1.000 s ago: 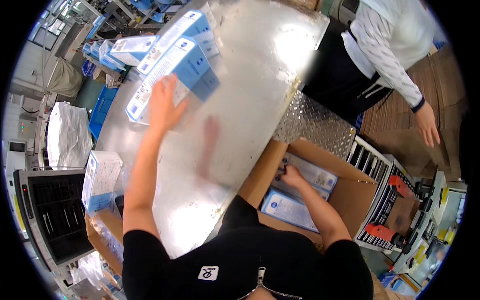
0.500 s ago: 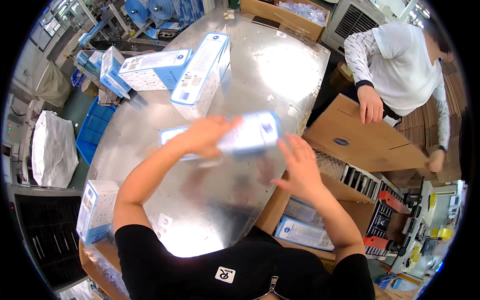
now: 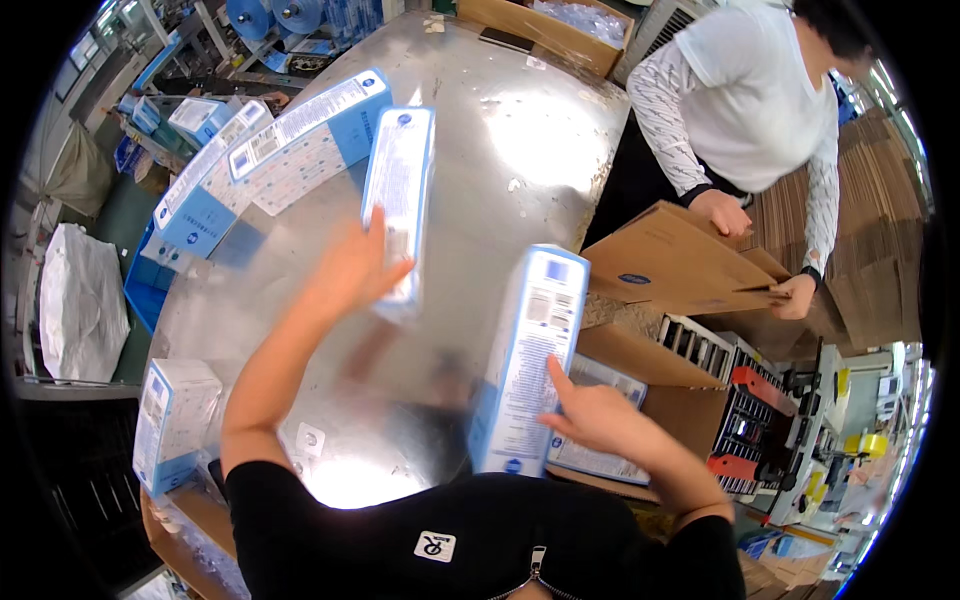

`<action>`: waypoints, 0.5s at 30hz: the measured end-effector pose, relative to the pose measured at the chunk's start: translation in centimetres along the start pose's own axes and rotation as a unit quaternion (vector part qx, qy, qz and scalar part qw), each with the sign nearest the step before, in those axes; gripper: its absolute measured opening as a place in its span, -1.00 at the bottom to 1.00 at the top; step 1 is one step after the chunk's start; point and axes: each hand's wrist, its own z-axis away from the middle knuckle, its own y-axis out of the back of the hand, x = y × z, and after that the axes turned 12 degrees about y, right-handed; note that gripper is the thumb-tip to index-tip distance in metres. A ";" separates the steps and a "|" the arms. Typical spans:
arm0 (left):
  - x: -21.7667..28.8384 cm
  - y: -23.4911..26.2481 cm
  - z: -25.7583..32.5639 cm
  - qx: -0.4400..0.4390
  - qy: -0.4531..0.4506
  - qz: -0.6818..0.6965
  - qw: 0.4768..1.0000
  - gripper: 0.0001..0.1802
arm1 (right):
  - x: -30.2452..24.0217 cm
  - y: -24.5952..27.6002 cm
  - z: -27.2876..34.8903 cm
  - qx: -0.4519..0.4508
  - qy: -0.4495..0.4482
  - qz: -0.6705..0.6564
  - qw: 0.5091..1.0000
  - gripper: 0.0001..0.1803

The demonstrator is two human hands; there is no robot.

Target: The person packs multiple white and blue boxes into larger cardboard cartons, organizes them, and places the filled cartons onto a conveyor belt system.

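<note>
My left hand (image 3: 348, 265) is at the near end of a tall blue-and-white box (image 3: 402, 165) over the metal table, with thumb and forefinger against it; the other fingers are hard to make out. My right hand (image 3: 603, 418) grips the side of a second blue-and-white box (image 3: 535, 350) at the table's right edge, close to my body. Its forefinger and thumb lie on the printed face. That box partly covers an open carton (image 3: 685, 425), in which similar boxes (image 3: 607, 465) lie.
More blue-and-white boxes (image 3: 310, 125) stand at the table's far left, and one (image 3: 175, 420) stands at its near left. Across the right side a co-worker holds a brown cardboard sheet (image 3: 670, 265). A carton of clear plastic (image 3: 580, 22) sits at the back.
My right hand was apart and open; now it is on a box at the right edge. My left hand has moved left and slightly nearer, onto an upright-pointing box. The co-worker's cardboard has shifted.
</note>
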 end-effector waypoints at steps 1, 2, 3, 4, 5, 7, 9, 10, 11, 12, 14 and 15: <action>0.1 0.9 2.7 -0.093 0.018 -0.003 0.996 -0.18 | 1.3 -0.3 1.2 0.053 0.102 0.121 0.986 -0.19; -0.4 1.7 4.7 -0.112 -0.014 -0.040 0.993 -0.20 | 0.9 1.6 1.6 0.049 0.140 0.251 0.957 -0.22; -0.8 2.6 6.4 -0.134 -0.051 -0.077 0.987 -0.21 | 1.2 2.5 1.0 0.130 0.214 0.366 0.896 -0.21; -1.2 3.0 7.6 -0.155 -0.086 -0.112 0.978 -0.22 | 1.6 3.1 0.2 0.207 0.281 0.471 0.810 -0.20; -0.9 3.2 7.6 -0.030 -0.186 -0.171 0.967 -0.23 | 3.0 2.5 -1.8 0.204 0.351 0.453 0.793 -0.18; 0.2 4.4 6.7 0.223 -0.362 -0.271 0.863 -0.23 | 3.3 2.3 -4.9 0.134 0.429 0.395 0.801 -0.15; 0.7 1.9 4.7 0.164 -0.447 -0.273 0.836 -0.24 | 1.1 1.4 -6.3 0.066 0.448 0.362 0.815 -0.10; 1.4 1.1 3.5 0.134 -0.491 -0.274 0.816 -0.25 | 0.3 0.7 -6.7 0.073 0.454 0.368 0.808 -0.07; 2.5 1.1 3.2 0.106 -0.492 -0.253 0.827 -0.30 | -0.8 0.3 -6.0 0.120 0.468 0.354 0.801 -0.05; 3.2 1.6 3.1 0.074 -0.462 -0.271 0.841 -0.30 | -1.8 0.1 -4.8 0.168 0.480 0.341 0.791 -0.03; 4.8 2.4 3.4 0.009 -0.410 -0.295 0.863 -0.29 | -2.3 0.9 -0.2 0.247 0.461 0.263 0.811 -0.02; 4.1 1.6 2.7 0.025 -0.408 -0.274 0.871 -0.26 | -1.9 2.3 3.1 0.284 0.431 0.201 0.833 -0.03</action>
